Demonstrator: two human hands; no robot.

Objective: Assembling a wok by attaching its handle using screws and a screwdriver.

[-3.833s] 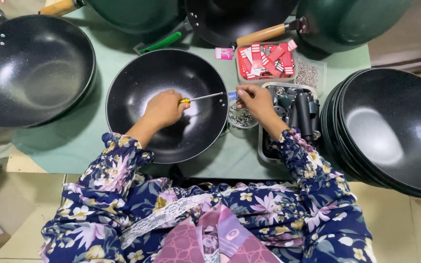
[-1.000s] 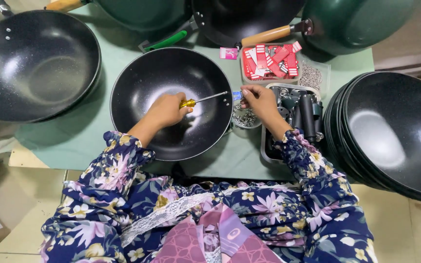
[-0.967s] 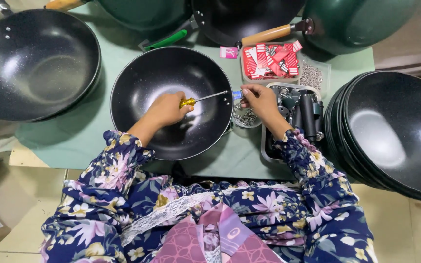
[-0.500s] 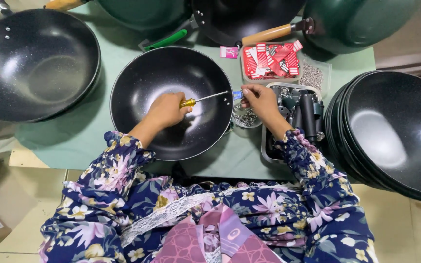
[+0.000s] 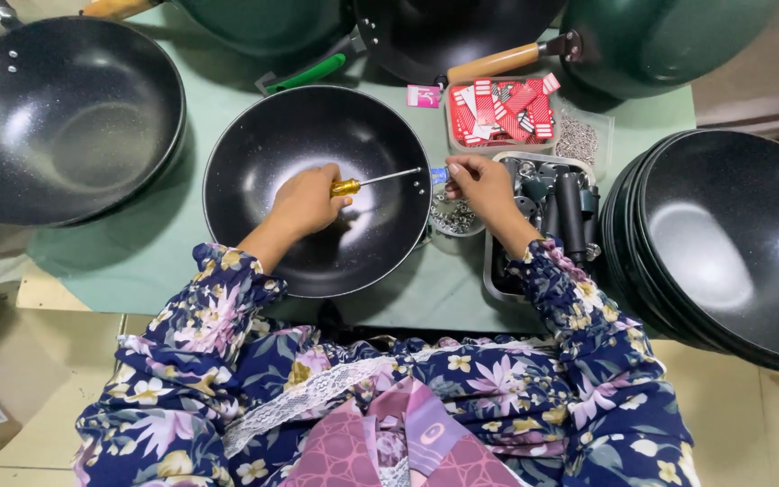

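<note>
screwdriver at work inside a black wok
left hand grips a yellow-handled screwdriver inside the middle wok, tip at its right rim; right hand pinches a small part there, beside a tray of black handles.

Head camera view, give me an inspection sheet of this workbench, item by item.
Surface: pale green mat covering the table.
Job's things: black round wok without a handle in the middle; yellow-handled screwdriver lying across its inside towards the right rim.
Clutter: small dish of silver screws; grey tray of black handle parts; clear tray of red and white tags; stack of black woks on the right; finished woks along the far edge.
Hands: left hand grips the screwdriver; right hand pinches at the wok's right rim.
Cables: nothing seen.
Surroundings: tiled floor, cardboard at lower left.
</note>
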